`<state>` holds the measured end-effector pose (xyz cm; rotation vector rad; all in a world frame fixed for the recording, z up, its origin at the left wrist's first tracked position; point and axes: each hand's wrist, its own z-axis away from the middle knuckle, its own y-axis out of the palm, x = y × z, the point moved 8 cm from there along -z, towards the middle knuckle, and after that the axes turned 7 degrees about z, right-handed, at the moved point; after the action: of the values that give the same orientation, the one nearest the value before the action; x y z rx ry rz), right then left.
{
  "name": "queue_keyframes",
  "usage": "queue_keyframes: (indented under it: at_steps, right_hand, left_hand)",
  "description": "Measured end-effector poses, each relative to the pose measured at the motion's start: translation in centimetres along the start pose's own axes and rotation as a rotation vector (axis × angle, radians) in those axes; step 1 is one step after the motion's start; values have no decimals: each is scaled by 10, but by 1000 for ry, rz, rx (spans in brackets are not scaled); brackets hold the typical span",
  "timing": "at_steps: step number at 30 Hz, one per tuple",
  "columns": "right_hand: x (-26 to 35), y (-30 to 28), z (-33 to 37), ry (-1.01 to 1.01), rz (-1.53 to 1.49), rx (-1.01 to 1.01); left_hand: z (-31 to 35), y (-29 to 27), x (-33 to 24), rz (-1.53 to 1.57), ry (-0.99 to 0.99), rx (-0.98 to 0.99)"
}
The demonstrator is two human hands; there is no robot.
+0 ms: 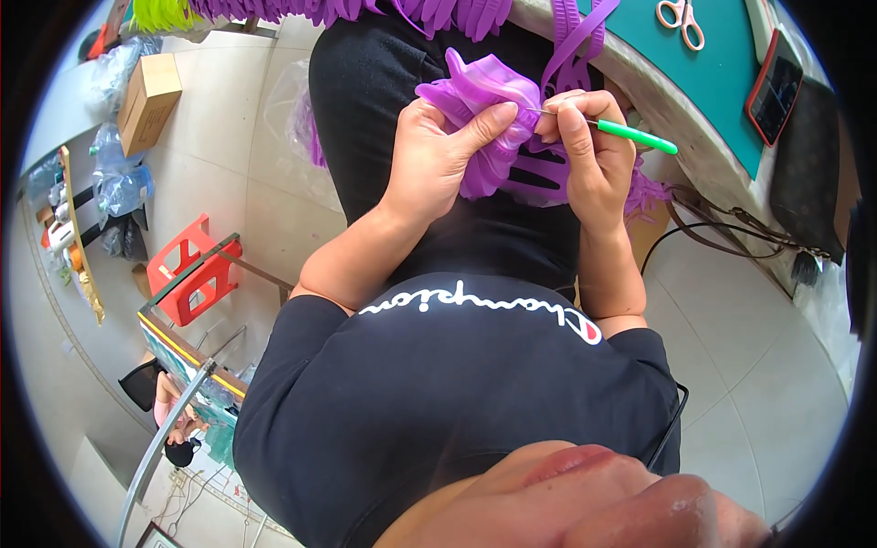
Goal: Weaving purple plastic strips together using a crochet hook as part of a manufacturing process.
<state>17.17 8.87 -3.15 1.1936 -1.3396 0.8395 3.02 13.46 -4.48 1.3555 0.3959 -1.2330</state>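
In my left hand (434, 155) is a folded, ridged purple piece (493, 82) of soft, shiny, rubber-like material, pinched between thumb and fingers above my lap. My right hand (594, 155) is closed round a thin metal needle-like tool with a green handle (637, 136). The tool's shaft points left, and its tip meets the right edge of the purple piece near my left thumb. Whether that tip is hooked or straight is too small to tell. Purple straps (575, 50) hang just beyond my right hand, and more purple strips lie beneath it.
Rows of purple pieces (438, 14) line the table's edge ahead, with bright green ones (163, 13) at left. A green mat (676, 73) on the right carries pink-handled scissors (682, 22) and a phone (775, 88). A red stool (195, 269) stands left; another person (174, 416) sits beyond.
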Motion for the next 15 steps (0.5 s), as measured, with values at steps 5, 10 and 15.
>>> queue_keyframes:
  at_steps: [5, 10, 15]
  right_hand:
    - [33, 2, -4, -522, 725, -15]
    - [43, -85, -57, -361, 608, -447]
    - [32, -91, -88, -174, 138, -300]
  left_hand:
    - [3, 2, 0, -50, -70, 51]
    - [24, 18, 17, -109, -474, 471]
    - [19, 1, 10, -107, -480, 286]
